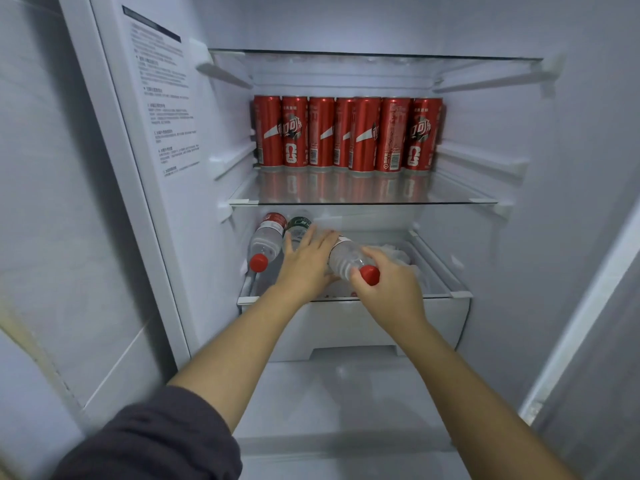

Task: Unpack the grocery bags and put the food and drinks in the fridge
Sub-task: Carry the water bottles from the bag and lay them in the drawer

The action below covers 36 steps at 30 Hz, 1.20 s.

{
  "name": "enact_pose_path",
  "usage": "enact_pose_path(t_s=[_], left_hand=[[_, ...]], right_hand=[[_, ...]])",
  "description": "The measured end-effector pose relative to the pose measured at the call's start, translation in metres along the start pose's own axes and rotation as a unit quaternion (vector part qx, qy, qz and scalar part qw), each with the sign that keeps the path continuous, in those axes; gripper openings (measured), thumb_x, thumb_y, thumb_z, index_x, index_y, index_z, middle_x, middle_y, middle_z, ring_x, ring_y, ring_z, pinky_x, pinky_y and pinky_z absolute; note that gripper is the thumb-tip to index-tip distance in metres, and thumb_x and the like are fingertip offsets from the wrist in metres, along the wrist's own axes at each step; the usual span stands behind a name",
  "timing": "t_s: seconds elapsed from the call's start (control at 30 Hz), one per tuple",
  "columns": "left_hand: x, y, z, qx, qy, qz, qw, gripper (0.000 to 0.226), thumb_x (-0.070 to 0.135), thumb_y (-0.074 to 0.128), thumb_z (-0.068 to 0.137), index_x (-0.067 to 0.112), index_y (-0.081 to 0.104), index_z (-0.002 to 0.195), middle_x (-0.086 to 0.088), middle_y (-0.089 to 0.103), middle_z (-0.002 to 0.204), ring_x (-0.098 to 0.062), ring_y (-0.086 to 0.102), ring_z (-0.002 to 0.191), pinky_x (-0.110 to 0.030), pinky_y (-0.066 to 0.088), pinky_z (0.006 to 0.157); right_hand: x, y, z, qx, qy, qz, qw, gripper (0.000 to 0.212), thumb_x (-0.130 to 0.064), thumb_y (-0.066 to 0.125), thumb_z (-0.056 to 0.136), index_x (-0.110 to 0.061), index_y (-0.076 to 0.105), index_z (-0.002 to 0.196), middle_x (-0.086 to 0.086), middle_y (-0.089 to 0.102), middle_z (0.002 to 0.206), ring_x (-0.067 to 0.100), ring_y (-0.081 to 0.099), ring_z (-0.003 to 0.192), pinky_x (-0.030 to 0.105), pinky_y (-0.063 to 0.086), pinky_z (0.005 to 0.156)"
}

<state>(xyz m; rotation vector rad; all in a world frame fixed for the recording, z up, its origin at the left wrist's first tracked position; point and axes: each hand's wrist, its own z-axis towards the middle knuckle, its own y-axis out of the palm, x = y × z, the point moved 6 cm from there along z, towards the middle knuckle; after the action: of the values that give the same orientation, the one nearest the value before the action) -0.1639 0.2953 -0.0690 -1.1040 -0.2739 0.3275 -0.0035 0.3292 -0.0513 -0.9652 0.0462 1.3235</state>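
Observation:
Both my hands reach into an open drawer (353, 327) inside the fridge. My right hand (388, 289) grips the neck end of a clear water bottle with a red cap (346, 259), which lies tilted over the drawer. My left hand (306, 261) lies flat, fingers spread, on bottles in the drawer, beside the held bottle. A red-capped water bottle (265, 242) lies at the drawer's left, and next to it a green-labelled bottle (298, 227), partly hidden by my left hand. Several red cola cans (346, 133) stand in a row at the back of the glass shelf (363, 197) above.
A higher glass shelf (374, 56) holds nothing that I can see. White crumpled plastic (398, 254) lies in the drawer's right part. The fridge's left wall carries a printed label (166, 98). A white ledge (346, 393) runs below the drawer.

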Motion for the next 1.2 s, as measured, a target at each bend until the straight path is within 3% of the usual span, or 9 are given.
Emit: enact_pose_path(t_s=[0.2,0.43,0.57,0.67,0.77,0.93,1.03,1.1,1.2], left_hand=[[-0.034,0.008,-0.01,-0.017,-0.088,0.013,0.996,0.075,0.029,0.058,0.094,0.015,0.015,0.154,-0.011,0.002,0.163,-0.029,0.003,0.15,-0.047,0.012,0.12],[-0.043,0.017,-0.018,0.04,-0.083,-0.052,0.994,0.065,0.009,0.041,0.096,0.011,0.013,0.155,-0.009,0.003,0.163,-0.021,0.003,0.15,-0.037,0.003,0.121],[-0.046,0.019,-0.02,0.054,-0.087,-0.102,0.99,0.063,0.007,0.039,0.097,0.005,0.013,0.154,-0.01,0.006,0.163,-0.021,0.006,0.15,-0.037,0.009,0.122],[-0.045,0.017,-0.021,0.065,-0.079,-0.136,0.986,0.06,0.008,0.04,0.099,0.004,0.015,0.153,-0.01,0.01,0.163,-0.021,0.009,0.15,-0.036,0.012,0.121],[-0.045,0.015,-0.022,0.071,-0.07,-0.181,0.978,0.062,0.01,0.045,0.098,0.006,0.017,0.154,-0.008,0.013,0.162,-0.02,0.012,0.15,-0.036,0.016,0.121],[-0.045,0.015,-0.025,0.062,-0.083,-0.213,0.971,0.066,0.021,0.046,0.099,0.011,0.013,0.156,-0.001,0.011,0.163,-0.017,0.007,0.15,-0.033,0.01,0.121],[-0.045,0.012,-0.023,0.063,-0.088,-0.125,0.986,0.063,0.031,0.044,0.099,0.014,0.02,0.154,-0.002,0.013,0.163,-0.015,0.005,0.15,-0.041,-0.005,0.12],[-0.044,0.012,-0.021,0.047,-0.085,-0.022,0.995,0.062,0.036,0.045,0.097,0.019,0.023,0.153,0.0,0.011,0.163,-0.016,0.003,0.15,-0.053,-0.009,0.116],[-0.047,0.013,-0.021,0.007,-0.085,0.049,0.995,0.069,0.035,0.047,0.096,0.023,0.014,0.155,0.0,0.002,0.164,-0.017,0.006,0.15,-0.061,-0.011,0.113]], right_hand=[[0.011,0.022,0.006,-0.036,0.05,0.021,0.998,0.047,-0.035,0.06,0.092,-0.022,0.053,0.137,0.004,0.068,0.101,0.02,0.062,0.088,0.032,0.053,0.075],[0.031,0.061,0.014,-0.125,0.116,0.03,0.985,0.063,-0.034,0.052,0.093,-0.024,0.033,0.152,0.005,0.064,0.086,0.02,0.061,0.077,0.03,0.051,0.067],[0.032,0.08,0.032,-0.156,0.142,0.022,0.977,0.061,-0.035,0.051,0.09,-0.023,0.036,0.147,0.01,0.067,0.102,0.028,0.063,0.089,0.04,0.054,0.08],[0.026,0.094,0.042,-0.186,0.162,0.043,0.968,0.063,-0.032,0.052,0.092,-0.018,0.032,0.15,0.011,0.063,0.114,0.029,0.062,0.097,0.033,0.049,0.078],[0.022,0.104,0.053,-0.178,0.163,0.052,0.969,0.056,-0.03,0.053,0.09,-0.014,0.04,0.142,0.009,0.062,0.101,0.026,0.063,0.084,0.029,0.045,0.063],[0.025,0.109,0.066,-0.215,0.164,0.077,0.96,0.044,-0.03,0.049,0.093,-0.017,0.047,0.135,0.008,0.067,0.102,0.022,0.068,0.075,0.032,0.055,0.065],[0.029,0.103,0.085,-0.248,0.164,0.051,0.954,0.051,-0.037,0.045,0.098,-0.019,0.043,0.145,0.011,0.054,0.139,0.028,0.057,0.12,0.037,0.045,0.1],[0.029,0.102,0.096,-0.272,0.175,0.059,0.944,0.052,-0.037,0.042,0.1,-0.018,0.038,0.148,0.01,0.042,0.15,0.028,0.043,0.134,0.036,0.035,0.105],[0.025,0.112,0.104,-0.297,0.174,0.095,0.934,0.053,-0.03,0.041,0.102,-0.02,0.03,0.152,0.012,0.035,0.154,0.03,0.037,0.138,0.037,0.033,0.106]])
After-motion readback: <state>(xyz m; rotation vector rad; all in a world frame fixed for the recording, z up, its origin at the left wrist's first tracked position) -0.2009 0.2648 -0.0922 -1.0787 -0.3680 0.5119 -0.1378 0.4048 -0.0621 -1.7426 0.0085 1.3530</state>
